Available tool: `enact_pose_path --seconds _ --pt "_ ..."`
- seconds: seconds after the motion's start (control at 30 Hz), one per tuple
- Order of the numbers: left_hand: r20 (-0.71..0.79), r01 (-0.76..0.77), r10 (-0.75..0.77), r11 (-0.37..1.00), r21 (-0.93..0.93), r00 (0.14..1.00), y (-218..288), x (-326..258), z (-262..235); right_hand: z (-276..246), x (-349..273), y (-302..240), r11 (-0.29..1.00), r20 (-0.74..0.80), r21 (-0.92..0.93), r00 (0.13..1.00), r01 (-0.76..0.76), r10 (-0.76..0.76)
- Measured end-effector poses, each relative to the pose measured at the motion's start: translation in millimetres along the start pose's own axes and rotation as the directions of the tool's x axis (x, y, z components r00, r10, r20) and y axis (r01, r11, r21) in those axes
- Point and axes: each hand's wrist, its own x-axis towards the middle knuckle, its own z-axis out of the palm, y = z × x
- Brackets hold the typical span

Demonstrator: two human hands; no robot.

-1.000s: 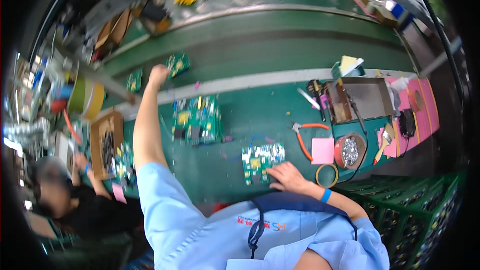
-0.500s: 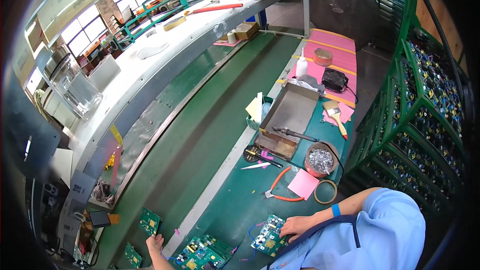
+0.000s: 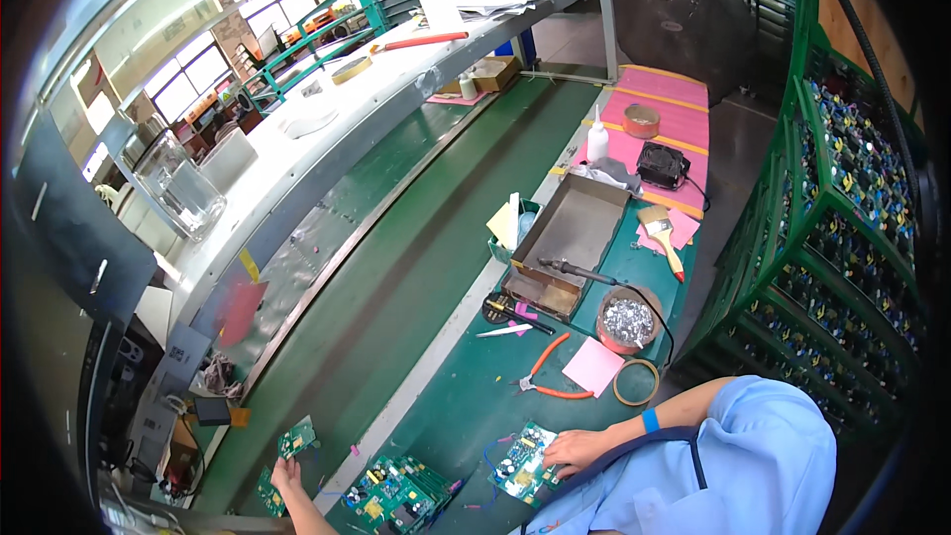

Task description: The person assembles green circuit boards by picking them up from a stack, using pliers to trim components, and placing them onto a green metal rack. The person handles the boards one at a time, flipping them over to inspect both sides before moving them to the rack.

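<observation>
At the lower left, my left hand (image 3: 286,476) is closed on the edge of a small green circuit board (image 3: 297,437), held over the green belt. A second small board (image 3: 269,492) lies just beside that hand, partly covered by it. My right hand (image 3: 576,451) grips the right edge of a larger populated circuit board (image 3: 523,460) with blue wires at its side; its fingertips are partly hidden. Between my hands, several similar boards (image 3: 388,497) sit in an overlapping stack on the bench edge.
Orange-handled cutters (image 3: 546,376), a pink paper pad (image 3: 594,368) and a tape roll (image 3: 635,382) lie beyond my right hand. Farther off are a bowl of metal clippings (image 3: 627,323), a soldering iron (image 3: 580,270), a metal tray (image 3: 580,213) and a brush (image 3: 664,238). Green racks (image 3: 792,267) stand at right.
The small board in my left hand has tipped flatter, and that hand has shifted slightly left. My right hand stays on the larger board. The whole view has shifted a little.
</observation>
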Motion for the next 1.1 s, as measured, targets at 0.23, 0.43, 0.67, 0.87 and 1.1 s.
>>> enact_pose_path --seconds 0.23,0.43,0.67,0.87,1.1 --pt "0.155 -0.235 0.235 0.972 -0.014 0.960 53 -122 23 1 -3 -2 0.992 0.016 -0.064 0.994 0.111 -0.110" --pt "0.418 -0.350 0.324 0.936 -0.014 0.849 36 -298 92 -29 -5 -6 0.989 -0.324 -0.028 0.934 0.148 -0.149" --pt "0.608 -0.240 0.245 0.966 -0.090 0.755 -40 -437 126 -139 12 11 0.079 -0.270 0.962 0.859 0.262 0.435" --pt "0.624 -0.093 0.189 0.979 -0.183 0.758 -97 -467 135 -158 5 -6 -0.175 -0.082 0.980 0.995 0.091 0.062" --pt "0.603 0.036 0.153 0.956 -0.290 0.783 -113 -475 143 -152 -4 -3 -0.148 -0.128 0.976 0.972 0.158 0.196"
